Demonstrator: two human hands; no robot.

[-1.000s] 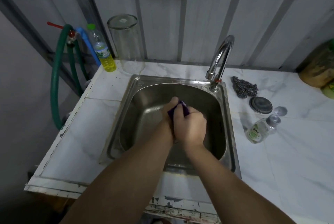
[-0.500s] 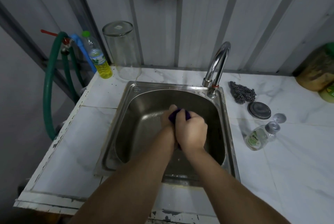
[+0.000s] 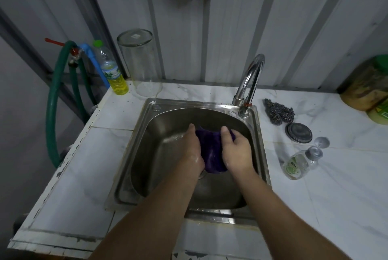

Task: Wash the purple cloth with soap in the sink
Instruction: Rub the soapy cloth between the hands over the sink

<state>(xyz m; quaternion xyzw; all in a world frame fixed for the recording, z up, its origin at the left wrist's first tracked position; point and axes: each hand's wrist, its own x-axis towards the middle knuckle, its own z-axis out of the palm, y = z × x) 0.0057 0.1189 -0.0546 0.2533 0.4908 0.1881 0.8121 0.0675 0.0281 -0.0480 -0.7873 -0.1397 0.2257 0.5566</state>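
Observation:
The purple cloth [image 3: 211,150] hangs stretched between both hands over the middle of the steel sink [image 3: 151,134]. My left hand [image 3: 192,149] grips its left edge and looks wet and soapy. Its right edge is held by my right hand [image 3: 236,152], thumb on top. A small clear soap bottle [image 3: 298,164] with a green label lies on its side on the counter right of the sink, its cap [image 3: 322,141] beside it. The chrome tap [image 3: 248,83] arches over the sink's back right corner; no water runs from it.
A steel scourer [image 3: 279,113] and a round metal lid [image 3: 299,133] lie right of the tap. A yellow liquid bottle [image 3: 113,75] and an upturned clear jar [image 3: 140,62] stand at the back left. A green hose [image 3: 52,102] hangs off the left. Jars [image 3: 369,83] sit far right.
My hands were bunched together around the balled cloth; now they have drawn apart, spreading the cloth open between them. The camera view has tilted down slightly.

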